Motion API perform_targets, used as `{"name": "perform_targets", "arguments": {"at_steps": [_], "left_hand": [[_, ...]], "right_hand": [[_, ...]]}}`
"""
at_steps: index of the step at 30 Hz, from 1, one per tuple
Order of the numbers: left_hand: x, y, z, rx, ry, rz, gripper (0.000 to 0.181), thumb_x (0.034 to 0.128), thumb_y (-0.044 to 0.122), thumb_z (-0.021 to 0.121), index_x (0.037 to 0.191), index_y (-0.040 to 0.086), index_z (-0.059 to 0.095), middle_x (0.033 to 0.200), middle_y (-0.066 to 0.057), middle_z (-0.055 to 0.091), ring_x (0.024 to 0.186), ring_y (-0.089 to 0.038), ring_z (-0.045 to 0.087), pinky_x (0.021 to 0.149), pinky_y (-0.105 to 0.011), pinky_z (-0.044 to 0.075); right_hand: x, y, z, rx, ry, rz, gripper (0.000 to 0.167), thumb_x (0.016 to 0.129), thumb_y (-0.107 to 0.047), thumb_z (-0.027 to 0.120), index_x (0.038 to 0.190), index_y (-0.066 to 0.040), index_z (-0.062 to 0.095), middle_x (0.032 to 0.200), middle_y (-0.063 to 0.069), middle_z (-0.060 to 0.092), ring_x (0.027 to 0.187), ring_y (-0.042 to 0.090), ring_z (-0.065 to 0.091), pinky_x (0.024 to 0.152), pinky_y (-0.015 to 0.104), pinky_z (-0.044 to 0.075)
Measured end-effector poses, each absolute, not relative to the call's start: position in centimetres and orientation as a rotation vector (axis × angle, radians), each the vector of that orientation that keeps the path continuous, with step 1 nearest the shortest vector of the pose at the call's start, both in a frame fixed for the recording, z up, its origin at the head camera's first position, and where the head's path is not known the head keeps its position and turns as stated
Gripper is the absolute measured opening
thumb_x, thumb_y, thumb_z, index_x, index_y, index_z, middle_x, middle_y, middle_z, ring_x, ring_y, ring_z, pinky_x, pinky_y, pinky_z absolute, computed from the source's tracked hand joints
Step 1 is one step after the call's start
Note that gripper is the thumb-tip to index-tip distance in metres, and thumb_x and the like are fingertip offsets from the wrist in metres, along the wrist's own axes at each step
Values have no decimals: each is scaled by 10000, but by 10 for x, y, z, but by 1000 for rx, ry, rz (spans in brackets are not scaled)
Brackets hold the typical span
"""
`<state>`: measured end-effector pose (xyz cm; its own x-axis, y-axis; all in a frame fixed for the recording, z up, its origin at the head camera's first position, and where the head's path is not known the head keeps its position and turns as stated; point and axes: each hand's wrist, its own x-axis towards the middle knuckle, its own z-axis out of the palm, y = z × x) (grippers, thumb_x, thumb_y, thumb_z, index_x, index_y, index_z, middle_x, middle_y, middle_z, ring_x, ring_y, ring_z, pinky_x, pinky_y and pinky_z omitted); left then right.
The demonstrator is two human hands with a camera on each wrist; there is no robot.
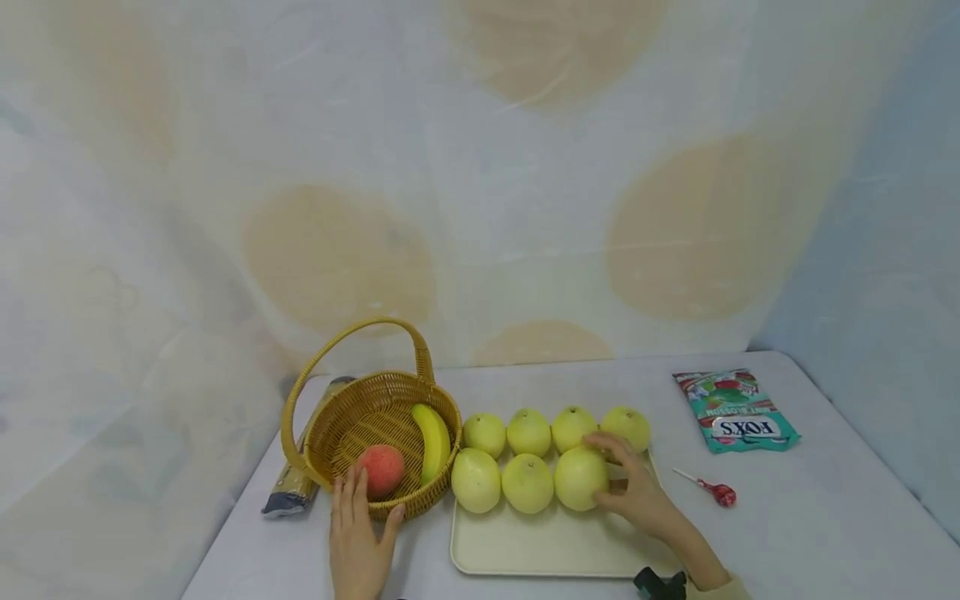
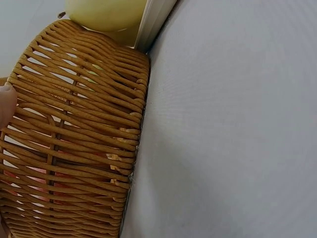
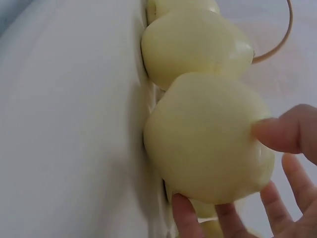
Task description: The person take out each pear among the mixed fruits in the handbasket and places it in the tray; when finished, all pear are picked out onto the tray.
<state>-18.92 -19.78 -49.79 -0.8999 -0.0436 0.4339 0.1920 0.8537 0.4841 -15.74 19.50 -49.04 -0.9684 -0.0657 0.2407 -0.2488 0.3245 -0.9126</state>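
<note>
My right hand [image 1: 633, 492] grips a round, pale yellow-green pear [image 1: 581, 478] at the right end of the front row; the right wrist view shows thumb and fingers spread round this pear [image 3: 208, 139]. It sits with several similar pears [image 1: 527, 483] in two rows on a cream tray [image 1: 555, 546]. To the left, my left hand [image 1: 360, 537] rests at the near rim of a wicker basket [image 1: 360, 417], fingers straight. Its thumb [image 2: 6, 105] touches the woven rim in the left wrist view. A red peach [image 1: 382, 470] and a banana [image 1: 431, 442] lie inside the basket.
Behind the basket's left side lies a gold-brown packet [image 1: 292, 492], partly hidden. A green-and-red FOX'S candy bag [image 1: 738, 412] lies at the right of the white table [image 1: 825, 533], with a red lollipop [image 1: 722, 494] nearer. The basket's tall handle [image 1: 360, 325] arches upward.
</note>
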Motion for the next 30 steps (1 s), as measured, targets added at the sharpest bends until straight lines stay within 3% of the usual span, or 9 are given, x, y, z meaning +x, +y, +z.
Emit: {"name": "perform_targets", "arguments": {"at_steps": [2, 5, 8, 10, 14, 18, 20, 26, 30], "left_hand": [[-189, -198, -498, -110, -2590, -734, 759, 892, 388, 664, 1470, 10, 349, 1562, -212, 283, 1462, -418, 186, 1144, -607, 228], [-188, -198, -498, -107, -2589, -729, 761, 886, 382, 672, 1465, 5, 357, 1560, -214, 287, 1461, -419, 190, 1137, -608, 238], [-186, -198, -498, -102, -2591, -734, 761, 885, 380, 673, 1465, 2, 357, 1561, -218, 284, 1463, -418, 185, 1142, -604, 232], [-185, -199, -497, -103, -2591, -740, 758, 890, 381, 669, 1466, 1, 355, 1563, -218, 280, 1463, -422, 183, 1142, -609, 228], [-183, -200, -495, -105, -2589, -744, 756, 897, 384, 662, 1470, 2, 350, 1567, -217, 274, 1461, -430, 182, 1130, -630, 233], [-181, -202, -494, -97, -2589, -740, 757, 896, 378, 665, 1469, -1, 348, 1566, -223, 273, 1460, -433, 184, 1132, -632, 231], [-182, -203, -494, -93, -2585, -739, 758, 891, 370, 673, 1467, -3, 351, 1564, -226, 275, 1458, -435, 186, 1137, -626, 229], [-185, -202, -495, -110, -2568, -739, 761, 880, 351, 689, 1462, -8, 356, 1555, -239, 284, 1454, -444, 192, 1169, -589, 199], [-185, -200, -495, -137, -2561, -722, 758, 877, 349, 690, 1457, -12, 362, 1548, -239, 298, 1444, -448, 210, 1154, -601, 214]], "right_hand": [[-157, 195, -490, 267, -2383, 1734, 713, 750, 107, 663, 1393, -90, 424, 1461, 155, 331, 1225, 447, 468, 839, 317, 529], [-156, 195, -489, 271, -2308, 1774, 703, 785, 103, 637, 1416, -81, 388, 1437, 50, 362, 1210, 266, 535, 887, 284, 521], [-155, 195, -488, 362, -2225, 1803, 660, 833, 88, 625, 1425, -38, 361, 1335, -70, 506, 1131, 84, 599, 919, 185, 492], [-155, 195, -488, 447, -2175, 1818, 632, 853, 86, 618, 1419, 5, 349, 1283, -129, 566, 1101, 38, 621, 930, 154, 475], [-156, 194, -487, 534, -2166, 1819, 612, 850, 96, 615, 1403, 27, 363, 1347, -129, 535, 1135, 45, 613, 953, 135, 450], [-158, 192, -488, 527, -2264, 1711, 682, 773, 124, 662, 1394, -23, 419, 1400, 102, 492, 1182, 55, 568, 975, 176, 465], [-159, 189, -488, 515, -2361, 1559, 732, 728, 124, 696, 1390, -59, 444, 1376, 143, 509, 1208, 51, 530, 984, 226, 485], [-157, 185, -487, 450, -2514, 1269, 795, 678, 89, 773, 1381, -129, 472, 1363, 75, 536, 1255, 145, 489, 973, 369, 517], [-152, 194, -479, 376, -2507, 1352, 735, 778, -45, 775, 1418, -131, 426, 1429, 109, 501, 1272, 271, 498, 1000, 430, 492]]}}
